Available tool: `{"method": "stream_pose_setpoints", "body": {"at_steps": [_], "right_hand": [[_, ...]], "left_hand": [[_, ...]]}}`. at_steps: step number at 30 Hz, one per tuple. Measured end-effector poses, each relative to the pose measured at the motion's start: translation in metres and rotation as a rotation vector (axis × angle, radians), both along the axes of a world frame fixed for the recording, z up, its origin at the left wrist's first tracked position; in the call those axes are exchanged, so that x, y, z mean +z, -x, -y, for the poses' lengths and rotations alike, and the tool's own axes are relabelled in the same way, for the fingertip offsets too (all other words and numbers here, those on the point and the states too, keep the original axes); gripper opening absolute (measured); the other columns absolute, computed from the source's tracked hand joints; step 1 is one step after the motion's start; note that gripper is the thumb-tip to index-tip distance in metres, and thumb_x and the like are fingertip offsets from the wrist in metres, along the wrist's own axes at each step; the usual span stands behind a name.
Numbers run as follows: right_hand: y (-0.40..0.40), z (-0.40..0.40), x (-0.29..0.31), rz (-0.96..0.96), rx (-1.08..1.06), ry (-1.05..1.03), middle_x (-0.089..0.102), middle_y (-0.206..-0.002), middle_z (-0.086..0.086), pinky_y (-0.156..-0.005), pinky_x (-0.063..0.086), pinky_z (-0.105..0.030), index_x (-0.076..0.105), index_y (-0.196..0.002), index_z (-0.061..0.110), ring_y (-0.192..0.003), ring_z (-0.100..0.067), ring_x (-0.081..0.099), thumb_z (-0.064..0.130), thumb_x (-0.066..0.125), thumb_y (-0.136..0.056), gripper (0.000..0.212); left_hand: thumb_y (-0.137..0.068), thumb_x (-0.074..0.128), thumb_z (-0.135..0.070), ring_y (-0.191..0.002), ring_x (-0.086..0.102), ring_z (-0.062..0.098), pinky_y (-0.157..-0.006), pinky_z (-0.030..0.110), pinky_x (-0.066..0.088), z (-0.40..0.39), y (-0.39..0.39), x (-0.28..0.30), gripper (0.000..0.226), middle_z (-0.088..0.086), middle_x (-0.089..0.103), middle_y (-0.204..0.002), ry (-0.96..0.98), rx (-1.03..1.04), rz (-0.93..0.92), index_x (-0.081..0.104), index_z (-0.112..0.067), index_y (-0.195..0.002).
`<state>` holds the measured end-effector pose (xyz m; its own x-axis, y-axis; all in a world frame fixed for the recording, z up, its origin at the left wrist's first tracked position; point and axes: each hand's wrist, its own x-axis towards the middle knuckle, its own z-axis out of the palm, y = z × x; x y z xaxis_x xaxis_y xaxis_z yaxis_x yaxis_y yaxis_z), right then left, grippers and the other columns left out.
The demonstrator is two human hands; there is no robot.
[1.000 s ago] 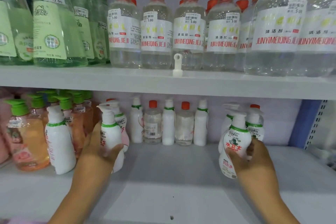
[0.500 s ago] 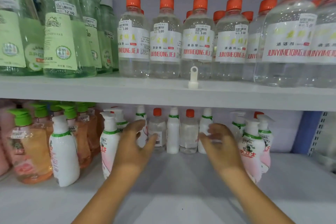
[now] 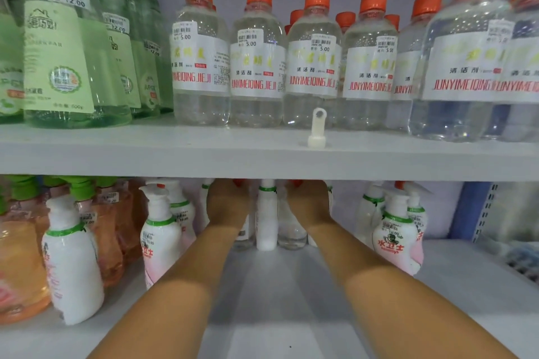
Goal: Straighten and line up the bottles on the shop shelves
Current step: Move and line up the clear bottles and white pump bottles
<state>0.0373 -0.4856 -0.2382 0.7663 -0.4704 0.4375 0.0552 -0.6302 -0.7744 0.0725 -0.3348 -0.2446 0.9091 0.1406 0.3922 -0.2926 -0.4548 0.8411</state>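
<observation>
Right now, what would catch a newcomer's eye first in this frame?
The row of clear bottles with orange caps on the upper shelf, beside tall green bottles at left. Below, the left hand and right hand reach deep to the small bottles at the back, either side of a white bottle.

Upper shelf (image 3: 175, 151): green bottles (image 3: 67, 67), clear orange-capped bottles (image 3: 256, 67); lower shelf (image 3: 466, 300): pump bottles (image 3: 395, 239)

Two bare forearms run in under the upper shelf (image 3: 262, 160), one each side of the slim white bottle (image 3: 266, 221). No sleeve, watch or ring shows. The left hand (image 3: 227, 202) and right hand (image 3: 309, 202) are ungloved, fingers hidden.
</observation>
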Motion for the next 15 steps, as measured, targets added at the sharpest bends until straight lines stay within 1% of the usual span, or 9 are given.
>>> {"method": "stream_pose_setpoints", "body": {"at_steps": [2,3,4,5,7,8,11,13,15], "right_hand": [[0.007,0.002,0.001,-0.026,-0.015,0.023,0.052,-0.064,0.001,-0.062,0.035,-0.027,0.045,-0.060,0.019,-0.061,-0.015,0.049,0.015,0.058,-0.095,0.037],[0.014,0.003,0.003,-0.026,-0.016,0.047,0.057,-0.069,0.000,-0.066,0.037,-0.026,0.053,-0.064,0.017,-0.066,-0.017,0.053,0.017,0.057,-0.095,0.031],[0.023,0.004,0.005,-0.030,-0.011,0.069,0.064,-0.080,-0.001,-0.071,0.040,-0.026,0.064,-0.075,0.015,-0.077,-0.020,0.059,0.019,0.058,-0.097,0.022],[0.034,0.004,0.006,-0.026,0.002,0.081,0.068,-0.093,-0.002,-0.077,0.043,-0.024,0.071,-0.092,0.013,-0.088,-0.021,0.062,0.021,0.058,-0.098,0.016],[0.058,0.006,0.006,0.013,0.043,0.088,0.069,-0.103,0.001,-0.079,0.041,-0.010,0.071,-0.113,0.012,-0.095,-0.016,0.061,0.022,0.061,-0.099,0.020],[0.071,0.006,0.006,0.046,0.062,0.089,0.068,-0.100,0.004,-0.074,0.037,-0.002,0.071,-0.113,0.012,-0.090,-0.011,0.060,0.021,0.063,-0.098,0.019],[0.110,0.005,0.008,0.119,0.112,0.028,0.069,-0.090,0.012,-0.072,0.038,0.002,0.075,-0.104,0.016,-0.078,0.005,0.060,0.018,0.072,-0.092,0.012],[0.133,0.003,0.005,0.078,0.156,-0.026,0.071,-0.091,0.016,-0.079,0.045,-0.003,0.074,-0.101,0.024,-0.083,0.007,0.063,0.019,0.075,-0.090,0.012],[0.152,-0.002,-0.001,0.063,0.213,-0.084,0.075,-0.092,0.015,-0.087,0.052,-0.017,0.073,-0.097,0.033,-0.088,-0.001,0.068,0.020,0.076,-0.089,0.016]], "left_hand": [[-0.098,0.059,-0.032,-0.079,0.061,0.022,-0.066,0.025,0.037,-0.007,0.011,0.005,0.024,0.004,0.069,-0.087,-0.031,-0.001,-0.001,0.067,-0.013,-0.086],[-0.099,0.059,-0.031,-0.081,0.059,0.020,-0.066,0.024,0.037,-0.012,0.017,0.006,0.020,0.001,0.069,-0.092,-0.049,-0.003,0.011,0.068,-0.016,-0.091],[-0.098,0.060,-0.030,-0.087,0.060,0.019,-0.069,0.021,0.038,-0.017,0.024,0.007,0.015,-0.001,0.069,-0.098,-0.047,-0.011,0.034,0.071,-0.019,-0.101],[-0.097,0.063,-0.028,-0.095,0.062,0.018,-0.075,0.019,0.040,-0.024,0.031,0.007,0.020,-0.002,0.071,-0.105,-0.026,-0.030,0.051,0.071,-0.021,-0.113],[-0.096,0.066,-0.024,-0.101,0.063,0.012,-0.087,0.017,0.040,-0.036,0.051,0.007,0.032,-0.004,0.071,-0.113,0.019,-0.099,0.080,0.068,-0.019,-0.127],[-0.095,0.068,-0.022,-0.100,0.064,0.009,-0.089,0.017,0.042,-0.043,0.063,0.007,0.032,-0.007,0.071,-0.111,0.032,-0.148,0.089,0.069,-0.019,-0.127],[-0.087,0.078,-0.016,-0.095,0.070,0.000,-0.093,0.018,0.050,-0.063,0.092,0.007,0.026,-0.016,0.076,-0.101,0.130,-0.277,0.049,0.075,-0.026,-0.111],[-0.083,0.083,-0.017,-0.089,0.069,-0.011,-0.088,0.014,0.050,-0.074,0.107,0.005,0.025,-0.027,0.074,-0.087,0.116,-0.325,0.015,0.074,-0.034,-0.100],[-0.083,0.083,-0.017,-0.085,0.068,-0.014,-0.082,0.008,0.049,-0.079,0.117,0.002,0.026,-0.032,0.073,-0.080,0.134,-0.385,0.008,0.071,-0.037,-0.095]]}}
